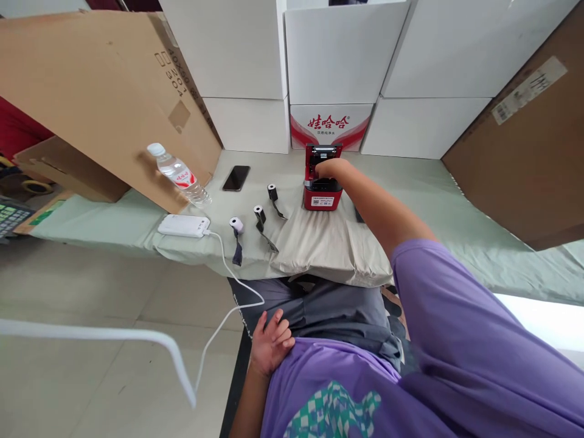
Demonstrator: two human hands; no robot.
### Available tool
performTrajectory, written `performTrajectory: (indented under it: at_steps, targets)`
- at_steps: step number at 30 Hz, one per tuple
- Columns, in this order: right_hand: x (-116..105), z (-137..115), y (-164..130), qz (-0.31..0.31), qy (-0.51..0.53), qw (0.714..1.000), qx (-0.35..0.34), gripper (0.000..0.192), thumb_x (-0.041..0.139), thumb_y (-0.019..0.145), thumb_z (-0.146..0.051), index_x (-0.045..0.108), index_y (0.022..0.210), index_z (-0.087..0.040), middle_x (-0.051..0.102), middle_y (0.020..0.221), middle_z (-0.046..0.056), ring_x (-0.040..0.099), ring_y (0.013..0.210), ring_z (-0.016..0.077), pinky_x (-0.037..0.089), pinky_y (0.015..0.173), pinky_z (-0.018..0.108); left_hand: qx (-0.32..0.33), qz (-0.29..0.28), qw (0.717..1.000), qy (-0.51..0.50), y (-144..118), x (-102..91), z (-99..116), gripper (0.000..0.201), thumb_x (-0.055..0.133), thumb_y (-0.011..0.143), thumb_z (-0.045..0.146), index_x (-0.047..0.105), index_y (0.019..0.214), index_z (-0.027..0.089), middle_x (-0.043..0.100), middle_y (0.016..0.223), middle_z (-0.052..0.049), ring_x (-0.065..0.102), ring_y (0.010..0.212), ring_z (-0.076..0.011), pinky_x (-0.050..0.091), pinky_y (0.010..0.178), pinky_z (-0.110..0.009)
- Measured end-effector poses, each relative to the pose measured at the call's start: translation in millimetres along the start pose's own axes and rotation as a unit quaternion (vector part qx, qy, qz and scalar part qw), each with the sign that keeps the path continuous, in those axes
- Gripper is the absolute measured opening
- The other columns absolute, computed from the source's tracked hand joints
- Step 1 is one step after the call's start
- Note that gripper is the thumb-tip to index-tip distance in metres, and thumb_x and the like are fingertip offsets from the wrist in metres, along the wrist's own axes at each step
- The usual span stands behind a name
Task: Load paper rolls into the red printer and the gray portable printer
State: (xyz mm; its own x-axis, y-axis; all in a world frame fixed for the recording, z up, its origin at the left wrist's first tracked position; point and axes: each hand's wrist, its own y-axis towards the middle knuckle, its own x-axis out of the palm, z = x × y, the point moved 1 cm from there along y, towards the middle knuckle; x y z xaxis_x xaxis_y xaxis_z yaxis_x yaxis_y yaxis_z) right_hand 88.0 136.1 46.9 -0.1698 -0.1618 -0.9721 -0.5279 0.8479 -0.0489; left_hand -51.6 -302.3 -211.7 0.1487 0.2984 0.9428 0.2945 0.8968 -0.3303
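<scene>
Red plastic, boxy and glossy: the printer [322, 182] stands upright on a pale grey-green cloth [456, 201] near the middle of the table, with a white label on its front face and its dark top cavity open. The right hand [329, 168] reaches out over that top, fingers curled down into the opening; the knuckles hide the fingertips, so I cannot tell whether they grip anything inside. The bare forearm runs back to a purple sleeve.

The left hand [270, 342] rests on the lap, against dark grey trousers, fingers loosely bent and holding nothing.

Left of the printer lie three small paper rolls on the cloth. The nearest roll [272, 192] and the middle roll [260, 214] are dark cylinders, each trailing a short dark strip; the far-left roll [236, 225] is white, with a dark strip hanging over the table edge. A flat black phone [236, 178] lies screen-up behind them. A white rounded power bank [184, 225] sits by the table's edge, its white cable [228, 267] looping down. A clear plastic bottle [179, 173] with a red label lies tilted against a large brown cardboard sheet [91, 91].

Smooth white boxes [342, 55] are stacked behind the printer, one carton [331, 125] printed in red.
</scene>
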Motion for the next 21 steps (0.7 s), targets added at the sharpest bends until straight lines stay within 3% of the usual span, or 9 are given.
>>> performTrajectory:
  at_steps: [4,9,13,15,17,19,21]
  targets:
    - [5.1,6.3,4.6,-0.03,-0.03,0.999,0.0,0.051,0.077,0.09,-0.044,0.074,0.131,-0.015,0.08,0.106,0.015,0.075,0.101,0.0301,0.059,0.095,0.043,-0.019,-0.001,1.0,0.001,-0.4,-1.3,2.4,0.027,0.058,0.106,0.044,0.063,0.098,0.019,0.022,0.062,0.01,0.017,0.051,-0.008,0.036,0.056,-0.021]
    - [-5.8,21.2,2.1,-0.11,-0.06,0.991,0.043,0.034,0.067,0.096,-0.015,0.073,0.129,-0.009,0.079,0.112,0.016,0.074,0.089,0.0229,0.056,0.083,0.033,-0.094,-0.025,0.995,-0.001,0.4,-7.9,9.6,0.034,0.046,0.11,0.047,0.068,0.112,0.021,0.024,0.062,0.008,0.012,0.05,-0.0093,0.021,0.042,-0.014]
    - [-18.9,-0.2,-14.3,-0.042,0.117,0.992,-0.004,0.03,0.061,0.104,-0.025,0.068,0.132,-0.016,0.076,0.113,0.01,0.071,0.082,0.0179,0.056,0.074,0.03,-0.116,-0.035,0.992,-0.018,2.9,-9.7,11.6,0.04,0.042,0.111,0.048,0.07,0.119,0.02,0.027,0.063,0.007,0.013,0.05,-0.0091,0.017,0.037,-0.01]
    - [-23.3,-27.5,-21.7,0.011,0.25,0.966,-0.059,0.029,0.061,0.106,-0.036,0.067,0.128,-0.018,0.073,0.106,0.008,0.069,0.083,0.0181,0.057,0.074,0.03,-0.118,-0.038,0.992,-0.019,3.7,-8.5,11.0,0.042,0.04,0.111,0.049,0.07,0.119,0.02,0.028,0.064,0.006,0.014,0.05,-0.0089,0.016,0.036,-0.009]
    - [-25.1,-61.9,-22.9,0.023,0.384,0.916,-0.115,0.026,0.063,0.106,-0.039,0.066,0.118,-0.016,0.069,0.095,0.005,0.065,0.079,0.0157,0.055,0.07,0.028,-0.115,-0.045,0.992,-0.018,3.5,-7.3,9.9,0.045,0.038,0.112,0.049,0.071,0.117,0.02,0.028,0.064,0.006,0.014,0.051,-0.0089,0.017,0.036,-0.009]
    - [-24.4,-98.2,-15.4,0.022,0.5,0.851,-0.156,0.018,0.062,0.106,-0.033,0.063,0.111,-0.016,0.063,0.087,0.001,0.058,0.073,0.0116,0.049,0.064,0.023,-0.106,-0.056,0.993,-0.019,2.3,-6.7,8.6,0.047,0.037,0.112,0.05,0.072,0.115,0.02,0.028,0.064,0.006,0.013,0.051,-0.0089,0.018,0.036,-0.009]
    - [-19.7,-131.6,0.5,0.019,0.557,0.814,-0.164,0.01,0.059,0.106,-0.024,0.06,0.112,-0.016,0.058,0.083,-0.002,0.053,0.069,0.009,0.041,0.058,0.021,-0.095,-0.064,0.993,-0.019,0.7,-7.0,7.5,0.048,0.037,0.112,0.05,0.073,0.114,0.019,0.028,0.064,0.006,0.013,0.05,-0.0086,0.018,0.036,-0.009]
